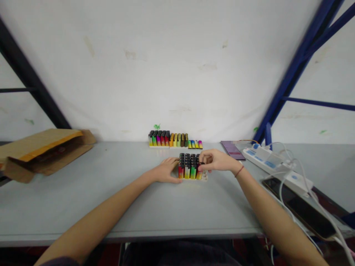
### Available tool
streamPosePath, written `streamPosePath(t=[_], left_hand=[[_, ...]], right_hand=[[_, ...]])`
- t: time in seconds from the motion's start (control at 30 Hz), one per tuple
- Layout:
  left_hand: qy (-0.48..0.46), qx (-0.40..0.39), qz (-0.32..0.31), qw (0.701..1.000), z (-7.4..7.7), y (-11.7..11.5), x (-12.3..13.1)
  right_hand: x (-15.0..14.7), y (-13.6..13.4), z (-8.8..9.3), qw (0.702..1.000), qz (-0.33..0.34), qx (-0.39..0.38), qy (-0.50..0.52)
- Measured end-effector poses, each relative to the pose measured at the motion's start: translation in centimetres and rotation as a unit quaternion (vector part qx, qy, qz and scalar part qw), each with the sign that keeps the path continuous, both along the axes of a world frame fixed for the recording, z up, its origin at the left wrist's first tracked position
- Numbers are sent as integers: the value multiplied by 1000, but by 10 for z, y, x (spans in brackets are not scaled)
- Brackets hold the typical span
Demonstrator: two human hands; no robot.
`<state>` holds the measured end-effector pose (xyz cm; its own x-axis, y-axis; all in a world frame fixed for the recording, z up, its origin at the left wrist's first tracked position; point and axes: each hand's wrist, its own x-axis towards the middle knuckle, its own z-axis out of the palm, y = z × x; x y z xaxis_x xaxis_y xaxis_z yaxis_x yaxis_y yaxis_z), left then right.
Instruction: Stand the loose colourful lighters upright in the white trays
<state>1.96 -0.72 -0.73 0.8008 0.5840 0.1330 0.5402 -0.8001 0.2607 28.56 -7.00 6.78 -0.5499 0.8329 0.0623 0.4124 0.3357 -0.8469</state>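
In the middle of the table stands a white tray (204, 178) with rows of upright lighters (190, 170), their tops black and bodies red, yellow and green. My left hand (165, 171) braces the tray's left side, thumb at the front corner and fingers toward the back. My right hand (217, 161) is closed in a pinch on a red-and-yellow lighter (199, 175) at the front right of the rows. Beside that lighter, bare sockets show at the tray's right end. My right fingers partly cover the lighters behind.
Along the wall stand more lighters in a tray (159, 146), orange-to-brown ones (179, 140) and several lying flat (195, 144). An opened cardboard envelope (50, 147) lies left. On the right are a flat phone-like device (233, 150), a power strip (277, 168), white cables and a phone (301, 207).
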Motion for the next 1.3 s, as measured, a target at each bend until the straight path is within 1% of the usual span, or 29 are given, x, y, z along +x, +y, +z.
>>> streamPosePath(t=[0.3, 0.33, 0.37, 0.4, 0.43, 0.47, 0.5, 0.53, 0.57, 0.6, 0.63, 0.7, 0.77, 0.83, 0.93, 1.03, 1.13, 1.23, 1.3], left_hand=[[1, -3, 2, 1000, 0, 0, 0], [1, -3, 0, 1000, 0, 0, 0], [2, -2, 0, 1000, 0, 0, 0], [4, -2, 0, 1000, 0, 0, 0], [6, -2, 0, 1000, 0, 0, 0], [8, -2, 1, 1000, 0, 0, 0], [8, -1, 1, 1000, 0, 0, 0], [8, -1, 1, 1000, 0, 0, 0], [7, 0, 1, 1000, 1, 0, 0], [6, 0, 0, 1000, 1, 0, 0], [6, 0, 0, 1000, 1, 0, 0], [8, 0, 0, 1000, 1, 0, 0], [7, -2, 1, 1000, 1, 0, 0], [3, -3, 1, 1000, 1, 0, 0], [1, -2, 1, 1000, 0, 1, 0], [6, 0, 2, 1000, 0, 1, 0], [8, 0, 1, 1000, 0, 1, 0], [9, 1, 1, 1000, 0, 1, 0], [5, 3, -1, 1000, -1, 2, -1]], right_hand=[[3, 0, 1, 1000, 1, 19, -24], [5, 4, 0, 998, -25, 41, -29], [8, 8, -4, 994, -70, 79, -37], [11, 15, -10, 982, -127, 130, -47], [15, 22, -18, 959, -201, 191, -63], [19, 31, -27, 931, -252, 248, -94], [23, 39, -38, 911, -263, 287, -133], [27, 48, -49, 904, -244, 306, -171], [30, 56, -60, 903, -221, 305, -206], [32, 62, -70, 902, -211, 290, -239], [33, 68, -78, 899, -218, 267, -269], [34, 73, -87, 895, -218, 234, -310], [32, 73, -87, 893, -212, 227, -324], [30, 71, -82, 889, -217, 243, -322], [27, 66, -75, 867, -260, 273, -325], [25, 65, -74, 840, -309, 285, -342], [26, 68, -77, 830, -331, 257, -369], [28, 71, -80, 834, -316, 228, -392], [28, 70, -81, 830, -317, 216, -405]])
